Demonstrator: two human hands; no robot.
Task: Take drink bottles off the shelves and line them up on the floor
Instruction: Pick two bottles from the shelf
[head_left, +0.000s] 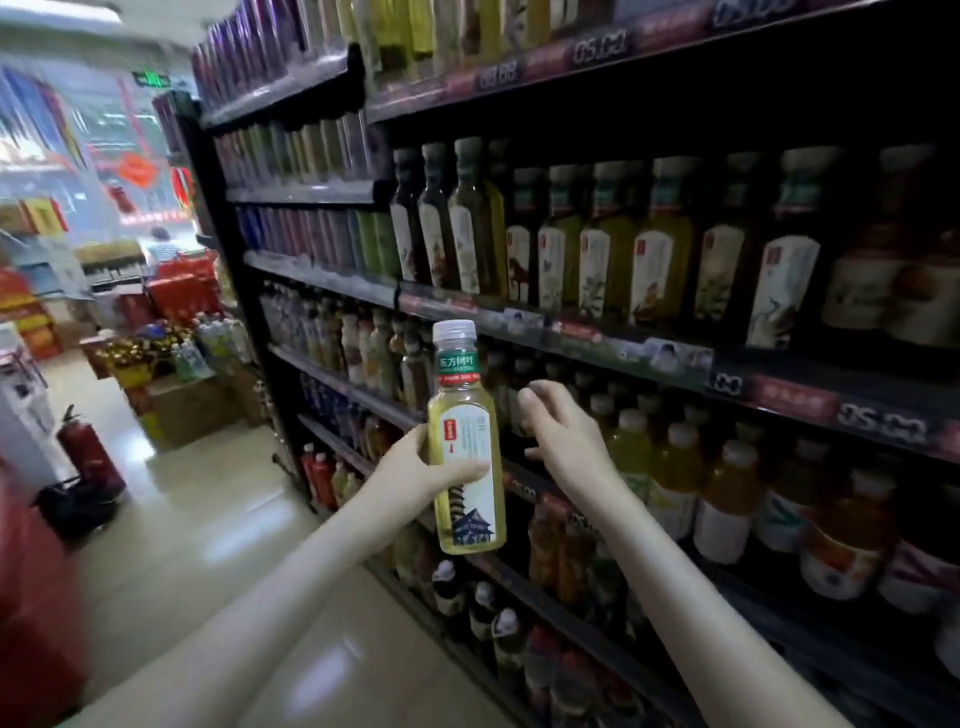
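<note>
Head view: the left hand (415, 467) grips a drink bottle (464, 415) in front of the shelves (571, 332). The thumb lies across its label at mid-height, and the white cap and the base stand clear above and below the hand. The bottle is upright, leaning slightly, and holds pale yellow-green liquid. Just right of it, the right hand (563, 431) reaches towards the shelves with loosely bent, spread fingers, holding nothing. Juice bottles (727, 493) fill the shelves behind. Left of the shelves, a fire extinguisher (88, 452) stands on the floor (208, 509).
</note>
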